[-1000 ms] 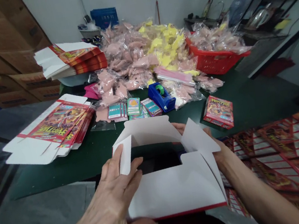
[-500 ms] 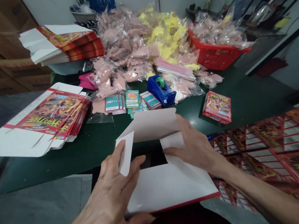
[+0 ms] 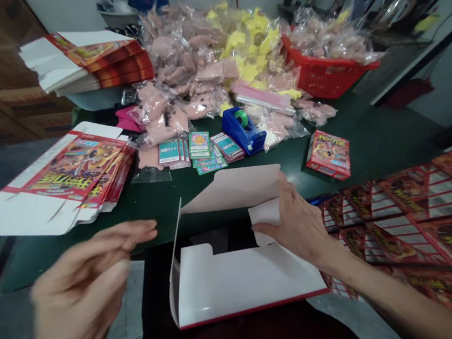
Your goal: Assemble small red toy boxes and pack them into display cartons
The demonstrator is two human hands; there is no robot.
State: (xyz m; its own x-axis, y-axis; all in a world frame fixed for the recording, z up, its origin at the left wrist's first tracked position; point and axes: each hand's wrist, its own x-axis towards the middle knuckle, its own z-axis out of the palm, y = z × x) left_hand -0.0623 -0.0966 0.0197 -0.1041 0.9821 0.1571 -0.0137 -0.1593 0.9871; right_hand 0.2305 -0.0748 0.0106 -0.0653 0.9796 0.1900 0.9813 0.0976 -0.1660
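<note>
Left hand (image 3: 81, 291) is off the work, blurred, its fingers loosely open and holding nothing. Right hand (image 3: 297, 227) lies pressed on a white tuck flap (image 3: 264, 214), apparently keeping the springy card from lifting. The half-folded carton (image 3: 242, 285) sits at the near edge of a dark green work table (image 3: 373, 137), white inside showing, red edge nearest the person, one thin side wall standing tilted. Flat printed carton blanks (image 3: 71, 174) lie stacked to the left, seemingly kept within easy reach. A closed printed box (image 3: 327, 155) sits to the right. A blue tape dispenser (image 3: 243, 131) and packs of cards (image 3: 199, 145) lie farther off, before heaped bagged pink and yellow goods (image 3: 208, 43).
</note>
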